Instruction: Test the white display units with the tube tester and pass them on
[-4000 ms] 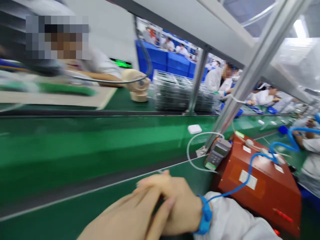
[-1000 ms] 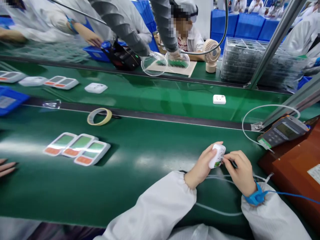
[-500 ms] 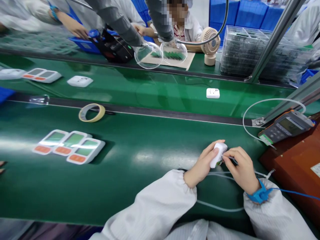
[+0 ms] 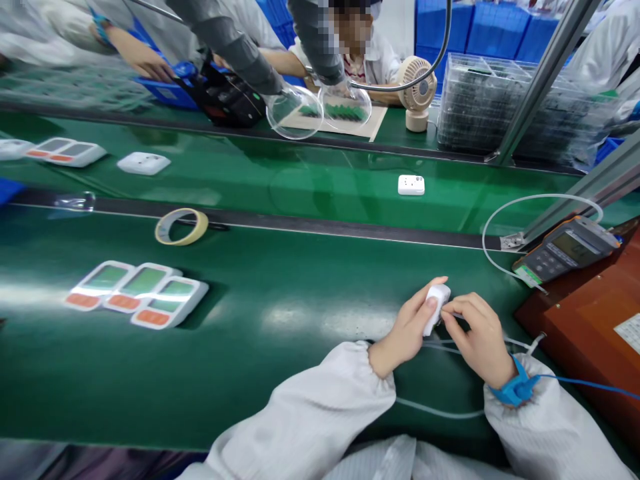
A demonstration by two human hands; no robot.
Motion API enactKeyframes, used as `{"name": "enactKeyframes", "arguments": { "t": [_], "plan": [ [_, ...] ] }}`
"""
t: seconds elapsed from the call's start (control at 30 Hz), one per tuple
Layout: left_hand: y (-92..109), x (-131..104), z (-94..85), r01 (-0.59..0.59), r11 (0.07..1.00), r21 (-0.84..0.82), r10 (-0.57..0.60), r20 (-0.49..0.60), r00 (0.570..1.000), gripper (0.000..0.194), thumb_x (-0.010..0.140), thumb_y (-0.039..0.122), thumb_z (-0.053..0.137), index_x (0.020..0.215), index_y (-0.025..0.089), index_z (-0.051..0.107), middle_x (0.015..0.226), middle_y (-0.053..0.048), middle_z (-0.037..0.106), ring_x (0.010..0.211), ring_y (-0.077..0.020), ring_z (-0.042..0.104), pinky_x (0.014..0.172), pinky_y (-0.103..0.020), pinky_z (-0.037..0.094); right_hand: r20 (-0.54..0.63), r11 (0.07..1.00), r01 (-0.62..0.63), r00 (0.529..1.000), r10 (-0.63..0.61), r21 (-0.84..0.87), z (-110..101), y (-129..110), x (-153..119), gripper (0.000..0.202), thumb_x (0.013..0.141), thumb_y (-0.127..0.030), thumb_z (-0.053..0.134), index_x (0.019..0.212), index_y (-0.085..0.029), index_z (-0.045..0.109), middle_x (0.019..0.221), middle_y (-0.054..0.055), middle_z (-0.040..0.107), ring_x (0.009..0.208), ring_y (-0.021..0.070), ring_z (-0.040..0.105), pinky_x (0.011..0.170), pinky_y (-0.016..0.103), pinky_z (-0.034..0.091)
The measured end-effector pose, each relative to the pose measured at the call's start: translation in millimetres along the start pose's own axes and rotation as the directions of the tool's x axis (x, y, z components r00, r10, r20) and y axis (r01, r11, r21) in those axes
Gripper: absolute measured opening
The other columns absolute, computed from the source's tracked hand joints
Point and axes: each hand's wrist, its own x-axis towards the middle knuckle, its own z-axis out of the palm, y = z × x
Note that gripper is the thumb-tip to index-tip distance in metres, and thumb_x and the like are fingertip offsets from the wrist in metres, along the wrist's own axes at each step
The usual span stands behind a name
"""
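Note:
My left hand [image 4: 407, 328] grips a small white plastic device [image 4: 436, 307] upright just above the green mat [image 4: 280, 313]. My right hand [image 4: 477, 340] pinches at the device's right side with thumb and forefinger, where a thin white cable [image 4: 435, 410] runs off under my wrists. A blue wrist strap [image 4: 515, 389] sits on my right wrist. Both sleeves are white.
Three white-framed panels [image 4: 137, 295] lie left on the mat, a tape roll [image 4: 181, 227] behind them. A white socket-like unit [image 4: 411, 185] rides the green conveyor [image 4: 300, 187]. An orange box [image 4: 595, 333] with a meter [image 4: 565, 253] stands right. Other people work across the belt.
The view swung from clasped hands by the orange box to the mat. In the last second my hands turned the white device slightly; items on the conveyor drifted left.

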Motion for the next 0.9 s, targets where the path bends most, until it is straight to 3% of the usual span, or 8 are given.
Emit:
{"name": "enactKeyframes", "arguments": {
  "t": [0.17, 0.37, 0.77, 0.9],
  "plan": [
    [-1.2, -2.7, 1.2, -0.080, 0.996, 0.050, 0.082, -0.041, 0.996, 0.061, 0.094, 0.059, 0.048, 0.134, 0.014, 0.058, 0.134, -0.013, 0.061, 0.124, -0.0278, 0.055, 0.110, -0.036, 0.038, -0.003, 1.000, -0.011, 1.000, 0.011, 0.007, 2.0, -1.1, -1.1, 0.009, 0.096, -0.014, 0.057, 0.091, -0.019, 0.063, 0.085, 0.004, 0.066, 0.078, 0.0171, 0.059, 0.070, 0.030, 0.048],
    [-0.7, -2.4, 0.4, -0.035, 0.998, -0.053, 0.031, -0.084, 0.996, 0.054, 0.091, 0.057, 0.055, 0.128, 0.019, 0.063, 0.132, -0.010, 0.064, 0.123, -0.0279, 0.056, 0.108, -0.036, 0.040, -0.064, 0.999, -0.010, 0.998, 0.007, -0.045, 2.9, -0.7, 2.0, 0.011, 0.094, -0.018, 0.057, 0.087, -0.020, 0.065, 0.081, 0.004, 0.067, 0.076, 0.0181, 0.061, 0.070, 0.033, 0.049],
    [-7.8, -2.8, -0.4, -0.044, 0.997, 0.057, 0.050, -0.108, 0.993, 0.067, 0.091, 0.064, 0.049, 0.136, 0.016, 0.059, 0.145, -0.012, 0.055, 0.136, -0.0308, 0.047, 0.118, -0.041, 0.030, -0.037, 0.999, 0.014, 0.999, -0.016, -0.050, 4.6, -4.2, 3.0, 0.014, 0.096, -0.016, 0.055, 0.084, -0.019, 0.063, 0.081, 0.004, 0.067, 0.075, 0.0178, 0.058, 0.070, 0.033, 0.044],
    [-18.2, -1.9, -4.0, -0.053, 0.997, -0.056, 0.048, -0.077, 0.996, 0.067, 0.091, 0.062, 0.049, 0.141, 0.018, 0.054, 0.151, -0.011, 0.048, 0.139, -0.0301, 0.042, 0.118, -0.039, 0.028, -0.062, 0.996, -0.017, 0.998, 0.012, -0.084, 4.7, -5.1, 3.3, 0.015, 0.095, -0.017, 0.054, 0.085, -0.020, 0.065, 0.084, 0.005, 0.067, 0.082, 0.0187, 0.059, 0.076, 0.035, 0.047]
  ]
}}
